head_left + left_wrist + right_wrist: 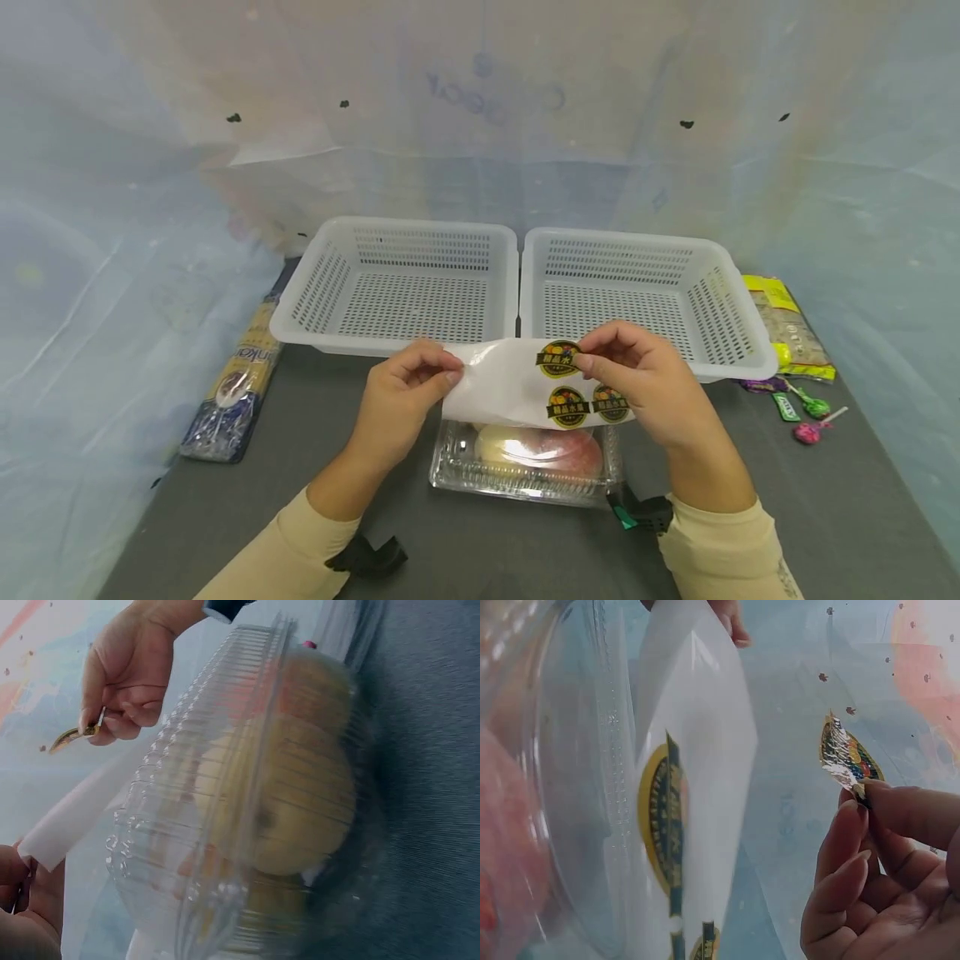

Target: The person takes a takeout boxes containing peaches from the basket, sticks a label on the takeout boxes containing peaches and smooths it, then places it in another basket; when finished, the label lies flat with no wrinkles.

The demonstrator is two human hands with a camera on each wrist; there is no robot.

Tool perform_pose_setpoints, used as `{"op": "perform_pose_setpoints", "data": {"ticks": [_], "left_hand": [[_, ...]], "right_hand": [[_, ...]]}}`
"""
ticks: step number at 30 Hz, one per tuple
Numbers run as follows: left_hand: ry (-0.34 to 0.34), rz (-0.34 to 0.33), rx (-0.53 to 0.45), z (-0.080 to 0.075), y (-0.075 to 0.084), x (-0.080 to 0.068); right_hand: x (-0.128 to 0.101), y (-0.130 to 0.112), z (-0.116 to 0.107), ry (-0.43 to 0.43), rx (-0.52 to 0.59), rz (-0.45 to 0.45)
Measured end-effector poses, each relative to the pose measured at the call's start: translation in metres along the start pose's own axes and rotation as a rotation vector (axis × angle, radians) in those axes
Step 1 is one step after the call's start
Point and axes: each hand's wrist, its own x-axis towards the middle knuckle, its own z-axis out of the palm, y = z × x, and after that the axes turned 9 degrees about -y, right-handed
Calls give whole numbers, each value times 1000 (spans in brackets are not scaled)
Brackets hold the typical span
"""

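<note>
My left hand [390, 404] pinches the left end of a white sticker sheet [498, 387], held above a clear plastic fruit box [525, 492]. Two round black-and-gold stickers lie on the sheet's right part. Between thumb and fingertips, my right hand [663, 387] holds a single fruit sticker [557, 358]; the right wrist view shows this sticker [847, 754] bent and apart from the sheet [705, 712]. Closed, the box stands on the table, with yellowish and reddish round fruit [277, 795] inside. The sheet hides its back part in the head view.
Two white perforated baskets [397, 343] [738, 371] stand side by side behind the hands. A blue-and-gold packet [234, 383] lies at left. On the right are a yellow bag [795, 333], lollipops [808, 432] and a small green candy [786, 407]. Plastic sheeting surrounds the grey table.
</note>
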Motion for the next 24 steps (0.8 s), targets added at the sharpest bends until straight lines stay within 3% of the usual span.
{"op": "perform_pose_setpoints", "data": {"ticks": [6,8,14,19,24], "left_hand": [[41,-196,-181,-6,-2,-15],[24,-238,-219,-9,-3,-21],[-162,-287,-201,-12,-7,-48],[-309,-272,-205,-13,-11,-81],[-470,-285,-322,-15,-20,-113]], "right_hand": [[-3,-6,0,-3,60,-46],[-5,-9,-1,-2,58,-49],[-13,-10,-6,15,43,-80],[-15,-6,-9,5,75,-142],[-16,-1,-12,-13,67,-147]]}}
